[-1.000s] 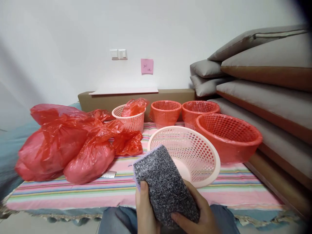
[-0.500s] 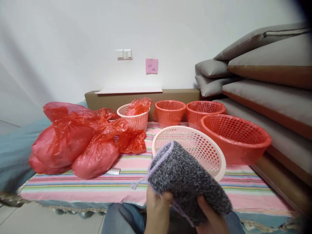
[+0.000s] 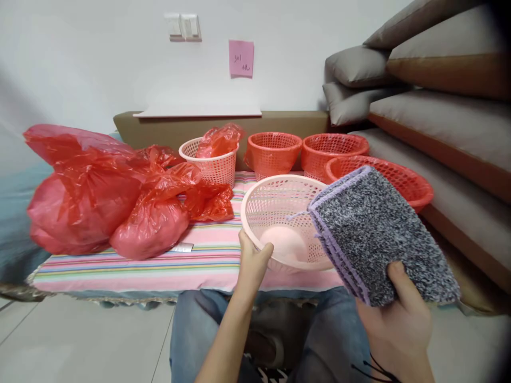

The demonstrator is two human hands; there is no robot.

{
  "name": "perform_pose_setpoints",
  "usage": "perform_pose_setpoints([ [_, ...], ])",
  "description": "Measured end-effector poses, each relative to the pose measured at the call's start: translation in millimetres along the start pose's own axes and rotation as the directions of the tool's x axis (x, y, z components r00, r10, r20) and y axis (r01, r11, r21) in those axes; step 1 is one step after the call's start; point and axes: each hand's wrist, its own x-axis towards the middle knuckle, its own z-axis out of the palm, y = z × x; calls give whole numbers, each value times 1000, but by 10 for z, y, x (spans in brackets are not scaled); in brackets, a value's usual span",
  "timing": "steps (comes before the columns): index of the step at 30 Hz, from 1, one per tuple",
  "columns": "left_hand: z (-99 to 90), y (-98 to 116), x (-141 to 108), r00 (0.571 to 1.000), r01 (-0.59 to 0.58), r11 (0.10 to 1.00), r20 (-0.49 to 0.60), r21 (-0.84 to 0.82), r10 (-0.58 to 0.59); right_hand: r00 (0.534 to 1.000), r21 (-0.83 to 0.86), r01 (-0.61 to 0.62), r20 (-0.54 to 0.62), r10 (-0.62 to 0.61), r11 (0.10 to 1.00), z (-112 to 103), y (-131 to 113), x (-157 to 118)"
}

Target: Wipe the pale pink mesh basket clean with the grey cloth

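A folded grey speckled cloth point(image 3: 375, 234) with a lilac edge is gripped in my right hand point(image 3: 403, 314), thumb on top and fingers underneath. The cloth is held up in front of the right side of a pale pink plastic basket point(image 3: 285, 242) and covers part of it. My left hand point(image 3: 253, 260) grasps the near left rim of this basket, which is tilted toward me and shows its bare bottom. A loose lilac thread hangs from the cloth's left corner.
Red plastic bags point(image 3: 88, 197) bulge on the left of the striped cloth cover point(image 3: 215, 266). Behind stand a small pink basket point(image 3: 215, 167) with a red bag in it and red baskets point(image 3: 275, 154). Grey cushions point(image 3: 439, 122) are stacked at the right.
My left hand has let go of the cloth and taken the pink basket's rim. My right hand has carried the cloth up and right. The view has tipped downward.
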Motion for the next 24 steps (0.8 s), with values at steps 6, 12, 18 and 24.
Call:
perform_pose_setpoints([
  [6,-332,-12,-261,996,14,999,-87,-31,-17,997,-69,55,56,-51,996,-101,-23,-24],
  [12,-734,124,-628,986,-19,998,-164,-57,9,944,-411,-48,280,176,910,-298,90,51],
  [18,-950,190,-708,993,-16,995,-116,96,27,755,-638,353,627,195,684,-40,390,213],
  [24,-931,140,-649,985,-31,987,-165,161,58,477,-602,756,776,413,258,384,467,398],
])
